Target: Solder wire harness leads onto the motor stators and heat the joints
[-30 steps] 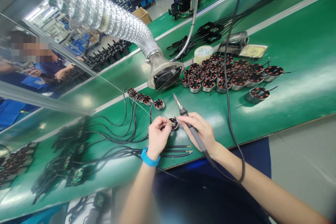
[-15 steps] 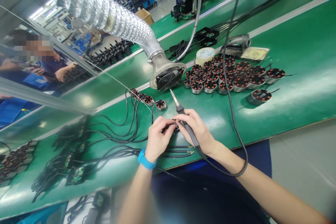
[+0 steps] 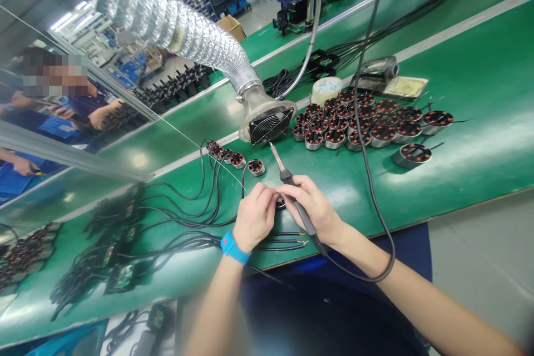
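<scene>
right hand (image 3: 317,208) wrapped pen-style round black-handled soldering iron (image 3: 287,178), tip raised toward 11 o'clock | left hand (image 3: 254,217) pinching small round copper-wound stator (image 3: 280,202) at 12 o'clock of both wrists | change: fingertips have closed over it within the last second, nearly hiding it | grey extractor fan (image 3: 269,123) beyond, 12 o'clock

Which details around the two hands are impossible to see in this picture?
Head view:
1. Motor stator: nearly covered by left hand and right hand; what the left one pinches is hidden.
2. Soldering iron grip: inside the right hand.
3. Dark parts at the left edge: blurred, cut off.
</scene>
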